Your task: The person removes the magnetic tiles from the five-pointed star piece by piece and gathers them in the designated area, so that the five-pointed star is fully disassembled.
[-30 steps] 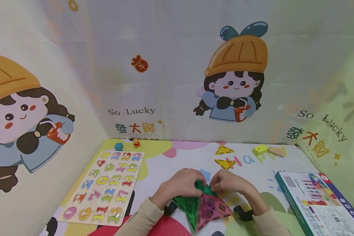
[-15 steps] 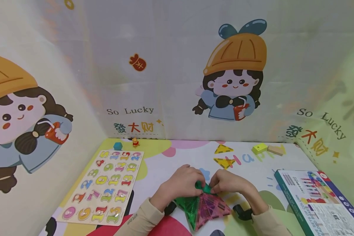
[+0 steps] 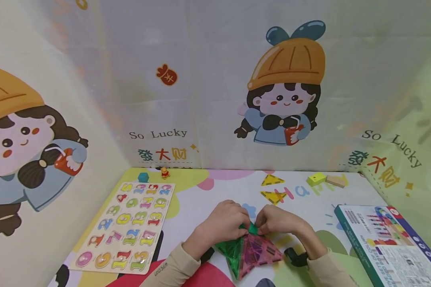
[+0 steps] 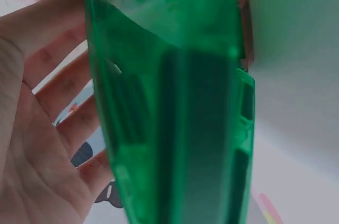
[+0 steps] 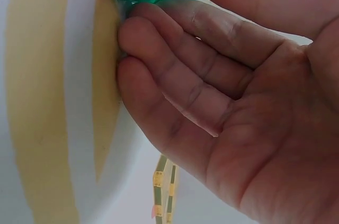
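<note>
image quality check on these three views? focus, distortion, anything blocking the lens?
Head view: evenly lit, wide-angle bend toward the edges, number puzzle board sharp. Left wrist view: green tile fills the frame, soft. Right wrist view: right hand dominates; skin sharp, background blurred.

Both forearms come in from the bottom edge, in beige sleeves, and they meet in the middle in front of the body. The left hand [image 3: 224,223] is turned with its back upward, the fingers curled down at the tips and pinching. The right hand [image 3: 278,221] mirrors it, knuckles up, with bent fingers pinching at the same place. The fingertips of the two hands almost touch each other. In the right wrist view the fingers [image 5: 175,75] lie close together, slightly bent, with the palm showing.
</note>
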{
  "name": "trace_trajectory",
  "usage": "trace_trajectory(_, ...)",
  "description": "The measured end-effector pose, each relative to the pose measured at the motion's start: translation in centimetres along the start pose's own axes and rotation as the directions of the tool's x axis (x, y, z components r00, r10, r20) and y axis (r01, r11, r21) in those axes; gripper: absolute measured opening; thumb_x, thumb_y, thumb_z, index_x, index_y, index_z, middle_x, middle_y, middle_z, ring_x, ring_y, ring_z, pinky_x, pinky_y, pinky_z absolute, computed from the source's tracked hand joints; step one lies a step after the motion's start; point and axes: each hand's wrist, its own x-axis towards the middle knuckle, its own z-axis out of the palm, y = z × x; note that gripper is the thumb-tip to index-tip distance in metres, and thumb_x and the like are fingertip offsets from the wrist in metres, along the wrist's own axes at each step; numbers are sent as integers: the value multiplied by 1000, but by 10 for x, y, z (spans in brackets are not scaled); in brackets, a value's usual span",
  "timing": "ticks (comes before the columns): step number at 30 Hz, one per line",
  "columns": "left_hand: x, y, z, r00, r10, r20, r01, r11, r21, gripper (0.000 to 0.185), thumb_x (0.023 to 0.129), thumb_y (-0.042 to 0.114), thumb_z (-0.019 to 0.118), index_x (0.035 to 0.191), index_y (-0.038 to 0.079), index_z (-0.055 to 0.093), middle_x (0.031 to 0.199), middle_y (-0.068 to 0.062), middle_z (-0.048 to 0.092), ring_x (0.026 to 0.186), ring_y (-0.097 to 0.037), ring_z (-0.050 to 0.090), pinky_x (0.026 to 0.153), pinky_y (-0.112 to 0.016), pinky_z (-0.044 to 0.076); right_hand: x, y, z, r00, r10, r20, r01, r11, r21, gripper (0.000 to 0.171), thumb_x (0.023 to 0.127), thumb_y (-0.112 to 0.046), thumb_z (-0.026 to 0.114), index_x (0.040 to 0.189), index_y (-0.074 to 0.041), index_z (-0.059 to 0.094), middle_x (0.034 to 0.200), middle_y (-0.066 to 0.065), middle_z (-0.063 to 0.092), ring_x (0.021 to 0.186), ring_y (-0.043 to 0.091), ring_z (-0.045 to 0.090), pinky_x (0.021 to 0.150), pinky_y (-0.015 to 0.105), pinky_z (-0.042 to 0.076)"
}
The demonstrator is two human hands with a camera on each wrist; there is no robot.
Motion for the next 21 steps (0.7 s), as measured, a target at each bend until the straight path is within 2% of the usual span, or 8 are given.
trace_trajectory(3,0,0,1,1000,17,-21,-17,1000,19,5,85,42,76,88,38,77,97,21,72,90,0,65,93,-27,50,0,2,0,1000,8,-1,-8,1000,7,9,85,1,67,81,-2,74,64,-6,56,52,6,39,48,21,29)
trace_trajectory(11,-5,2,4,993,67,-97,-52,988,148,5,87,42,73,84,39,76,91,22,71,84,0,64,84,-23,50,0,4,0,1000,2,5,-2,1000,11,8,85,0,68,81,-3,74,63,-6,52,51,6,36,48,22,27)
trace_trajectory(21,-6,3,7,988,37,-148,-18,991,130,6,85,44,75,84,38,75,90,22,71,82,0,64,77,-21,50,-1,2,-1,1000,10,7,-10,1000,16,8,84,1,68,84,-2,75,66,-6,56,52,7,38,48,23,27)
